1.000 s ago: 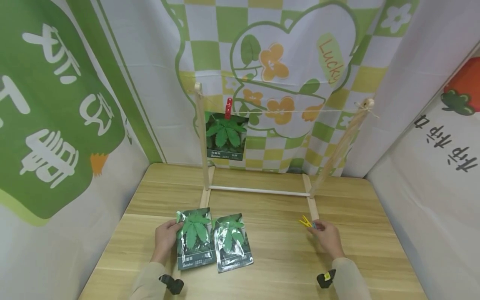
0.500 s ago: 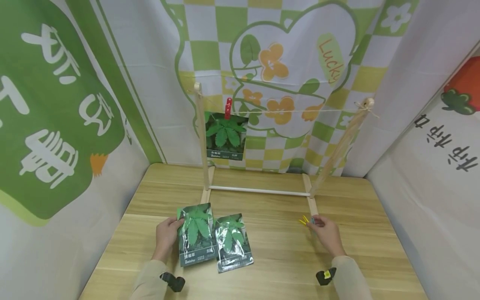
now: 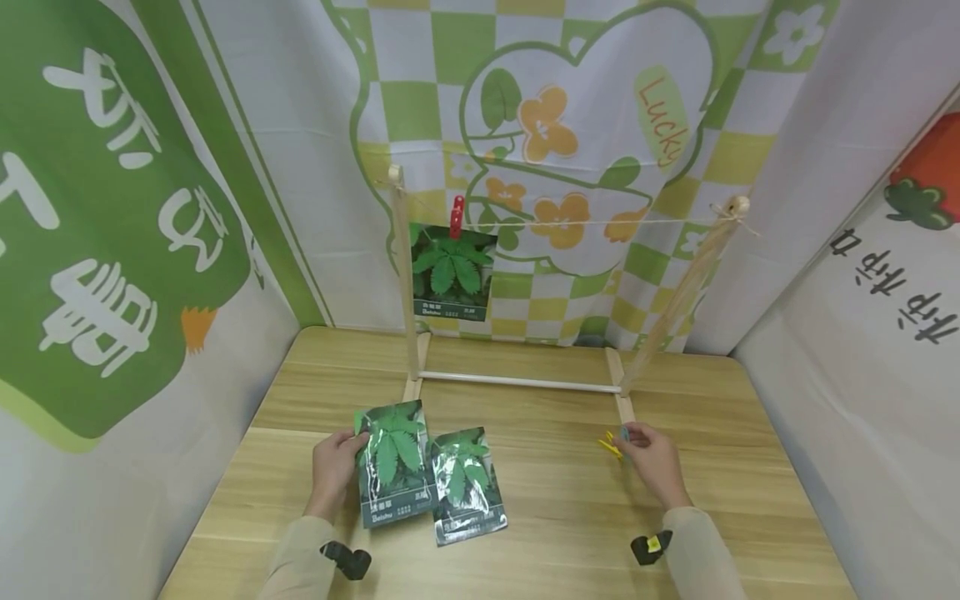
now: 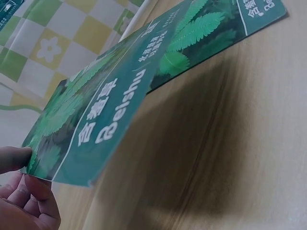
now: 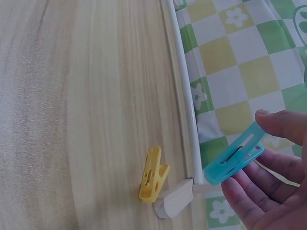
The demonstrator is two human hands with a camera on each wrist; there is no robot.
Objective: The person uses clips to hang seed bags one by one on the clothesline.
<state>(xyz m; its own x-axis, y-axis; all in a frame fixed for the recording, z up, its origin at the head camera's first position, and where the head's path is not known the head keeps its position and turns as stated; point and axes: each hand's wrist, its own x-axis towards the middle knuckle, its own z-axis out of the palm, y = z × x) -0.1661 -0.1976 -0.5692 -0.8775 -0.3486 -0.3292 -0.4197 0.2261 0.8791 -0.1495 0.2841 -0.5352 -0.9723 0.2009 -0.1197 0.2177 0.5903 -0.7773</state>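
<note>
My left hand pinches the left edge of a green seed packet with a leaf picture, thumb on its front. In the left wrist view the packet is raised and tilted, casting a shadow on the table. A second, similar packet lies flat just right of it. My right hand holds a blue clothespin between thumb and fingers. On the table beside that hand lies a yellow clothespin. A third packet hangs from the string under a red clothespin.
A wooden frame with a left post and a right post stands at the back of the table. String runs between the post tops, and a white rod joins their bases. A checked curtain hangs behind.
My left hand has lifted its packet, whose far edge has tipped up and away. My right hand has picked up the blue clothespin and shifted slightly; the yellow one stays on the table.
</note>
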